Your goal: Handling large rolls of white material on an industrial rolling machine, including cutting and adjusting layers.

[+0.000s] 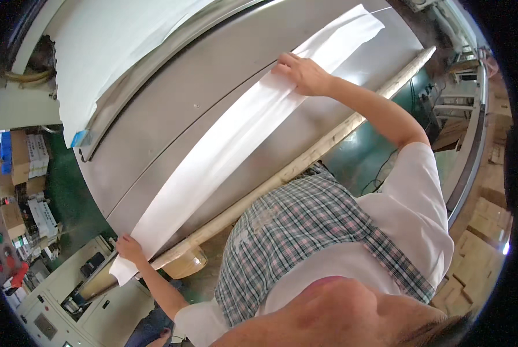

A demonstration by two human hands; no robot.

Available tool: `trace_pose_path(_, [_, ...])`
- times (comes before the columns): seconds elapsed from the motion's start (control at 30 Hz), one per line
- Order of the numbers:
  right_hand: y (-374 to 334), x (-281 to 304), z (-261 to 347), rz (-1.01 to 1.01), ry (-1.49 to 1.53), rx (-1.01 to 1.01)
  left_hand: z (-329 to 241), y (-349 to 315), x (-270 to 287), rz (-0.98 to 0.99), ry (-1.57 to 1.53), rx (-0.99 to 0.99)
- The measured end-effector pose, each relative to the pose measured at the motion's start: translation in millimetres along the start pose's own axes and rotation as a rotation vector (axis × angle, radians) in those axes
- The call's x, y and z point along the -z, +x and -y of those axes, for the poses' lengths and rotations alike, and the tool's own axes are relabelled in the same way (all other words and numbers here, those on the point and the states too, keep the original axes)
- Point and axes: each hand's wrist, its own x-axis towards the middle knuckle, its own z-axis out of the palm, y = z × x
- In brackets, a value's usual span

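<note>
"At the left, what do you see?"

"Boxes (37, 156), then a white sheet (108, 46) on the far side."

"And the left hand (130, 250)?"

"It touches the near left end of the white strip (215, 156); I can't tell whether it grips."

"Where does the strip lie?"

"Across the grey table (161, 127), slanting from near left to far right, a pale pole (299, 163) along the near edge."

"The right hand (306, 76)?"

"Farther right on the strip, fingers bent at its far edge; pinching or only pressing, I can't tell."
</note>
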Motion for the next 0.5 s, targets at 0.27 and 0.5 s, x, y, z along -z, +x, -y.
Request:
trace_pose_path(0.27, [6,9,16,0.135,-0.054,0.038,-71,33,7,0.069,-0.271,0.267])
trace_pose_path(0.5, [-72,7,-85,-0.21,-0.378,-0.461,-44,58,9,0.135,-0.125,0.283])
